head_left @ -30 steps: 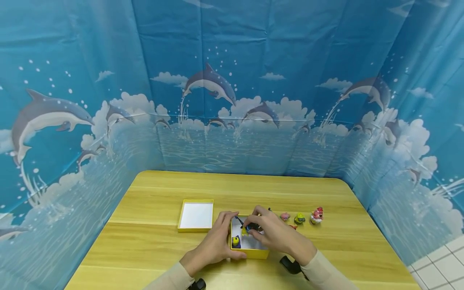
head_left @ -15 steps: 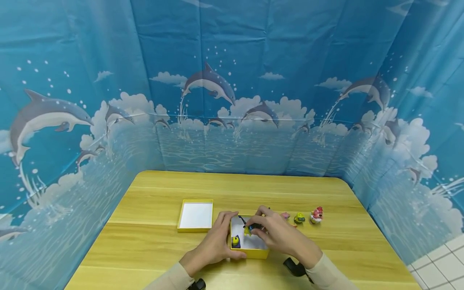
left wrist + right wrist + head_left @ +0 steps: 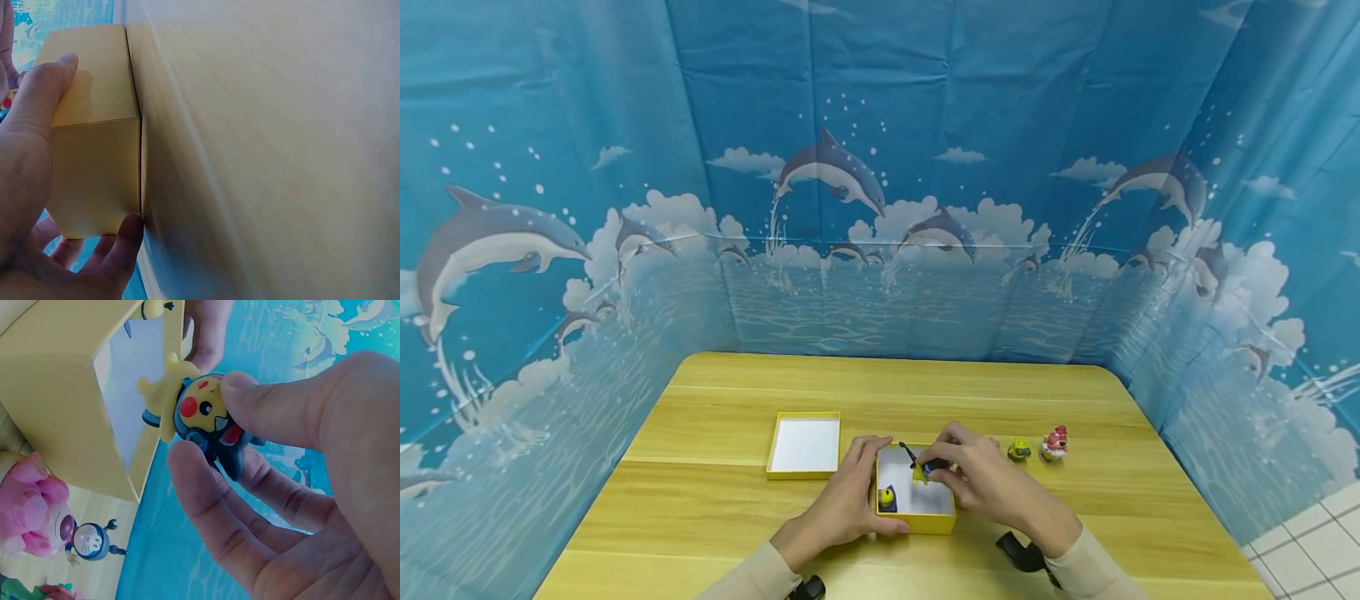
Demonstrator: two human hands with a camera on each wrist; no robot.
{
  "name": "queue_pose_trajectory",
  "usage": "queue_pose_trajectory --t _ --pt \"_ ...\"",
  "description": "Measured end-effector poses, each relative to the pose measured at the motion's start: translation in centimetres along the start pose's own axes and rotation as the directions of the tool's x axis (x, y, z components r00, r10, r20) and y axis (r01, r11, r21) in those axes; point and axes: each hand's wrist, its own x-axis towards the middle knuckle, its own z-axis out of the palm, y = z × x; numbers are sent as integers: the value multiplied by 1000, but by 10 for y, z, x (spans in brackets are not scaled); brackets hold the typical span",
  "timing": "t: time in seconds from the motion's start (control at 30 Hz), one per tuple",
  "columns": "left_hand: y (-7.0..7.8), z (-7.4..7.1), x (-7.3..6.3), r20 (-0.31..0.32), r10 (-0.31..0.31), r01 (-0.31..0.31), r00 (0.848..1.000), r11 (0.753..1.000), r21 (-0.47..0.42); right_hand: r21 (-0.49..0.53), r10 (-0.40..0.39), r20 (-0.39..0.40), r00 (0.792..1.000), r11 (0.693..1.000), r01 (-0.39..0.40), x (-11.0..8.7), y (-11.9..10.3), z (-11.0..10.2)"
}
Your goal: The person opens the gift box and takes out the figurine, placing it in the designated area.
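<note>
My left hand (image 3: 844, 498) grips the left side of an open yellow box (image 3: 927, 524); in the left wrist view its thumb lies on one wall and its fingers reach the opposite side. My right hand (image 3: 988, 477) pinches a small Pikachu figurine (image 3: 205, 407) between thumb and index finger, over the right part of the box. The figurine has a yellow face, a red cheek, a dark blue costume and a pale yellow piece behind its head. Inside the box, a yellow and purple figurine (image 3: 887, 500) stands in the near left corner.
Left of the box lies its shallow lid (image 3: 806, 447), white inside facing up. To the right stand a yellow-green figurine (image 3: 1019, 451) and a red and white one (image 3: 1055, 444). A pink figurine (image 3: 32, 509) and a small dark blue one (image 3: 92, 541) show beside the box.
My right hand has shifted a little to the right with the Pikachu figurine, now covering more of the figurines behind it. My left hand has stayed on the box.
</note>
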Motion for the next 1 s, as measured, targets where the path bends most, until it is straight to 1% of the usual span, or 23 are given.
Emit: queue_pose_trajectory --t 0.23,0.43,0.63,0.77,0.87,1.0 --pt "-1 0 1 -2 -2 2 1000 1000 9 23 25 -18 1000 999 -25 -5 3 -8" --pt "0 -1 1 -6 -3 4 1000 1000 20 8 47 -44 998 999 -47 -10 7 -14" --pt "0 -1 0 0 -8 9 1000 1000 12 -18 56 -50 997 998 -56 -15 9 -22" --pt "0 0 0 4 -14 14 1000 1000 8 -12 74 -52 996 997 -75 -20 10 -27" --pt "1 0 0 3 -15 15 1000 1000 11 1 68 -67 995 998 -68 -24 12 -30" --pt "1 1 0 4 -15 15 1000 1000 5 -23 53 -96 994 998 -55 -29 17 -33"
